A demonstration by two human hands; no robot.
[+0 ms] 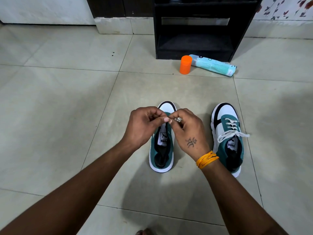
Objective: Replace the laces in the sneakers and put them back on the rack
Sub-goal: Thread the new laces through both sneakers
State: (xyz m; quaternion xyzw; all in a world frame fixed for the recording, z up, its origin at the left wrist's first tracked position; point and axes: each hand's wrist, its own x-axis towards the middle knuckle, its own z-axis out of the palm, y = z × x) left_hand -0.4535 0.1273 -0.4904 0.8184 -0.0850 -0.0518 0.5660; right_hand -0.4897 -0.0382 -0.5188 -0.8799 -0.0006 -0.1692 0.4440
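Left hand [144, 126] and right hand [188, 131] both pinching something small, likely lace, over teal-and-white unlaced sneaker [161, 150]. Directly below hands on floor, long axis pointing away. Laced matching sneaker [227, 134] right; black rack [194, 28] beyond.

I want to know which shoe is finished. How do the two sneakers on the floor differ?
The right sneaker is fully laced in white and tied in a bow; the left sneaker shows bare upper eyelets and a loose tongue. Both hands, left hand and right hand, work over the left sneaker; the right sneaker stands untouched. Both are teal, white and black, toes pointing away.
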